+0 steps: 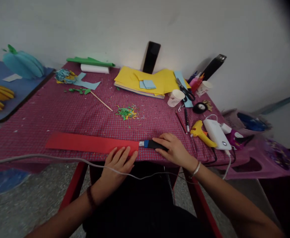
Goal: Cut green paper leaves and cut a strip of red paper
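Note:
A long red paper strip (85,142) lies along the front edge of the checkered table. My left hand (119,163) rests on its right part, fingers spread and flat. My right hand (173,148) has its fingers wrapped round a black and blue tool (148,144), which lies low over the table. The tool's pale tip meets the right end of the strip. A small heap of green and yellow paper shreds (127,112) sits behind the strip.
Yellow sheets (145,79) and a leaning phone (152,57) stand at the back. To the right are a paper cup (176,98), scissors (186,92), black tape (199,107), a yellow glue gun (202,133) and a white power strip (216,134). A cable (60,158) crosses the front.

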### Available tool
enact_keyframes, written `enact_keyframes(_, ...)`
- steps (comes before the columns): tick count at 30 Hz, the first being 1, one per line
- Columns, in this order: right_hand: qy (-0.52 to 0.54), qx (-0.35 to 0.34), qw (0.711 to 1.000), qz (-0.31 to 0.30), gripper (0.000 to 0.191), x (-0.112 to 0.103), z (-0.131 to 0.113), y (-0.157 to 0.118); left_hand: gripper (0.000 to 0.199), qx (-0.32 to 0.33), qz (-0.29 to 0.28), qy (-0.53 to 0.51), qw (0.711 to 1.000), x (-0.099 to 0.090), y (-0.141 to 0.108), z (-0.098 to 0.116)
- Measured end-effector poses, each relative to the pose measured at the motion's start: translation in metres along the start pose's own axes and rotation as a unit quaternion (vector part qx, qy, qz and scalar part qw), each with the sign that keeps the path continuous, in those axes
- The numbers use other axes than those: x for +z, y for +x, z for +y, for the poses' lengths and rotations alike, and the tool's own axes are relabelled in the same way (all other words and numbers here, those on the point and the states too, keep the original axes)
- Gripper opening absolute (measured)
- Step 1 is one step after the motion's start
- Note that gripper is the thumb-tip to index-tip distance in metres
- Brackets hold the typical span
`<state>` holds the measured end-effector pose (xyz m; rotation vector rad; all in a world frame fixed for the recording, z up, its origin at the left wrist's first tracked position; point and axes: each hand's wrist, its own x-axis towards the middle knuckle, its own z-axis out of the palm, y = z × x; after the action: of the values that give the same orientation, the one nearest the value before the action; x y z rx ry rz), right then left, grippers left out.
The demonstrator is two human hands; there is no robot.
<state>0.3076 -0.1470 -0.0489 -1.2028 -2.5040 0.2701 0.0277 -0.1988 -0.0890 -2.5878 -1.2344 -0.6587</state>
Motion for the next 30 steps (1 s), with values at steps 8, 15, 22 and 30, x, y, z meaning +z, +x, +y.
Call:
enact_keyframes(8,0.045,0.015,0.999,0.023,0.037,0.001,0.005,-0.004,0.039,-0.018,0.007,-0.025,0.999,0.000,0.000,0.001)
enact_keyframes(15,0.042,-0.001,0.999,-0.020,0.036,-0.004,0.009,0.004,0.038,-0.055,0.001,-0.053,0.997,0.000,0.000,0.004)
enact_keyframes(22,0.049,-0.026,0.992,-0.115,0.038,-0.018,0.028,0.027,0.044,-0.047,-0.012,-0.062,0.997,0.008,-0.012,0.000)
enact_keyframes(30,0.083,-0.024,0.988,-0.126,0.049,-0.017,0.044,0.026,0.036,-0.058,-0.004,-0.073,0.996,0.007,-0.011,0.001)
